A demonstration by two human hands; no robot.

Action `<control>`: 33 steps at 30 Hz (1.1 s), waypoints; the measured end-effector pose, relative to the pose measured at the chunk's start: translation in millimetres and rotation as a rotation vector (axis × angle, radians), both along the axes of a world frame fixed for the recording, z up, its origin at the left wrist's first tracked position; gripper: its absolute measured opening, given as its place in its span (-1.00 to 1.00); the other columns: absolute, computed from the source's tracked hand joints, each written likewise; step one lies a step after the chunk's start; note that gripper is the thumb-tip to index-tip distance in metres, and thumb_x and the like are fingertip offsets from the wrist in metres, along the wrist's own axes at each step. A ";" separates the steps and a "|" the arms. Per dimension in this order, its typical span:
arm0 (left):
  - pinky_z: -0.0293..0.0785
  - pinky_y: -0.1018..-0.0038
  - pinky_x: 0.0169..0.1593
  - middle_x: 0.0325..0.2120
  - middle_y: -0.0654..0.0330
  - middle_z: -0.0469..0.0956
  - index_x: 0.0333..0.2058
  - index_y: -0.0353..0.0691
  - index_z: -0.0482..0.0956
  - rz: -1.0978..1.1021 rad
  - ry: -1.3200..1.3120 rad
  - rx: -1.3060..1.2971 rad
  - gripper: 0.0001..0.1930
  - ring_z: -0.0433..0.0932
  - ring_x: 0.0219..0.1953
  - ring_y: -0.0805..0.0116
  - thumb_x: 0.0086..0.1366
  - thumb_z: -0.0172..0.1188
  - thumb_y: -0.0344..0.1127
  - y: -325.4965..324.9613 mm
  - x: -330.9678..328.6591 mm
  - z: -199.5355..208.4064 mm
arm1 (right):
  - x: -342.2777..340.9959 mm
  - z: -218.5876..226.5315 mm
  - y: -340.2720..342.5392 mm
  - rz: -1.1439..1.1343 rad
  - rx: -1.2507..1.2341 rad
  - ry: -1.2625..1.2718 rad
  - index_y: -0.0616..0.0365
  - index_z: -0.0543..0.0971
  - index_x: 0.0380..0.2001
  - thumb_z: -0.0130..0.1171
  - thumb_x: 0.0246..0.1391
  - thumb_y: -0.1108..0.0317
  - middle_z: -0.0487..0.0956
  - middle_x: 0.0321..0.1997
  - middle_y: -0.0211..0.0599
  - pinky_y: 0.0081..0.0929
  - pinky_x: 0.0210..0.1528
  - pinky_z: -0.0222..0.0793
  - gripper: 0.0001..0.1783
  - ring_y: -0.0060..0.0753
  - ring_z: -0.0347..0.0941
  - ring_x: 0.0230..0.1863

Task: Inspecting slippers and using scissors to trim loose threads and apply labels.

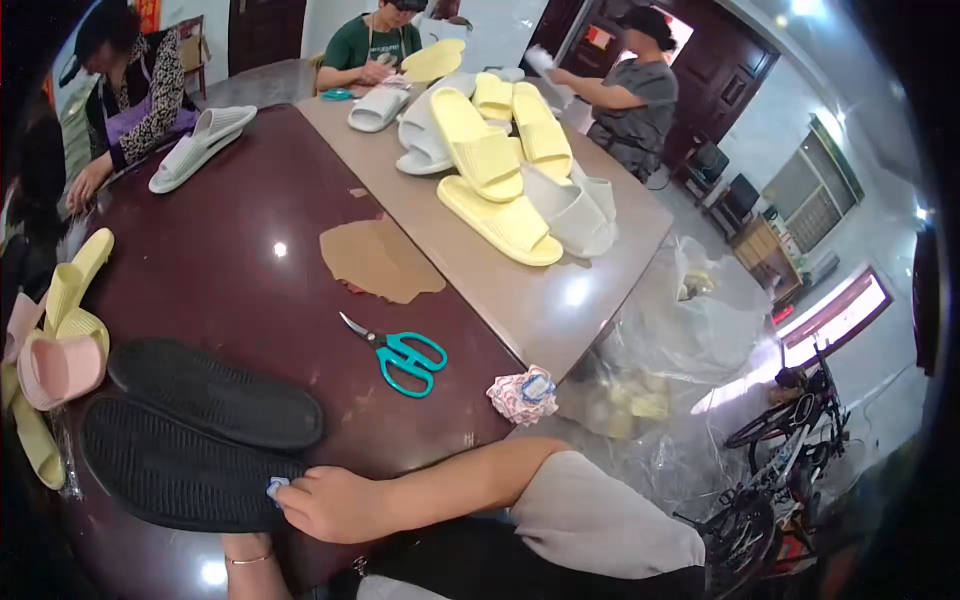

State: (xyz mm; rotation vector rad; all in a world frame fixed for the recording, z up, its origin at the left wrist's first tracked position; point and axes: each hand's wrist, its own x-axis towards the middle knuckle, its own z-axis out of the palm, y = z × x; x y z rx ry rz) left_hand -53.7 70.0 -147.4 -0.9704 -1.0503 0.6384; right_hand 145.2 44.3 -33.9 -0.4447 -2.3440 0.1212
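Note:
Two black slippers (200,468) lie side by side at the near left, ribbed soles facing up. My right hand (322,503) is closed at the heel end of the nearer one, its fingertips at a small blue-and-white label (277,487) against the sole. Of my left hand, only the wrist (246,560) with a thin bracelet shows below that slipper; its fingers are hidden behind the black sole. Teal-handled scissors (408,362) rest partly open beyond my right forearm. A stack of printed labels (522,396) sits at the table's right edge.
Yellow and grey slippers (500,170) are piled on the table's far right part. Yellow and pink slippers (65,365) crowd the left edge. Brown paper (375,260) lies mid-table. Several people (370,50) work around the table. Clear plastic bags (680,330) and a bicycle (780,460) stand right.

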 end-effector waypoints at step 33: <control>0.02 0.31 0.31 0.24 0.19 0.16 0.27 -0.14 0.09 -1.407 -3.718 -0.731 -0.47 0.14 0.25 0.21 0.41 -0.30 -0.03 -14.4 -5.9 38.3 | -7.0 -5.7 17.7 0.087 -0.236 0.270 0.22 0.45 -0.46 0.23 -0.09 0.44 0.41 -0.29 -0.24 -0.38 -0.34 0.40 -0.84 -0.26 0.43 -0.37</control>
